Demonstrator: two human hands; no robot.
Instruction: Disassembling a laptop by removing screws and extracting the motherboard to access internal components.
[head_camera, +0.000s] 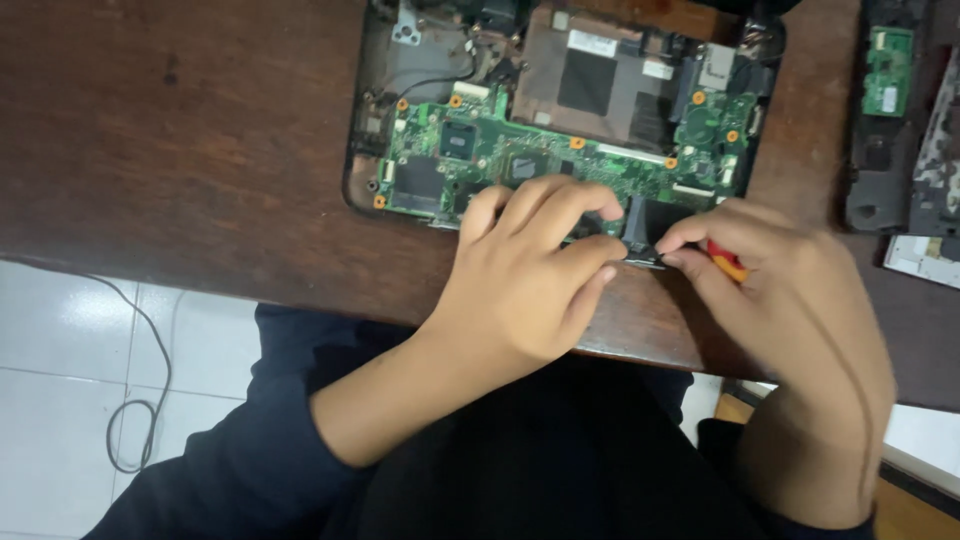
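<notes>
An opened laptop base lies on the dark wooden table, its green circuit board exposed. My left hand rests on the base's near edge, fingers curled over the board's front rim and a small dark part there. My right hand is closed around a tool with a red and yellow handle. Its thumb and forefinger pinch at a small dark metal piece by the base's front edge. The tool's tip is hidden.
Other dismantled black parts with a small green board lie at the table's right edge. The table's near edge runs across the view above white floor tiles, where a thin cable loops at the left.
</notes>
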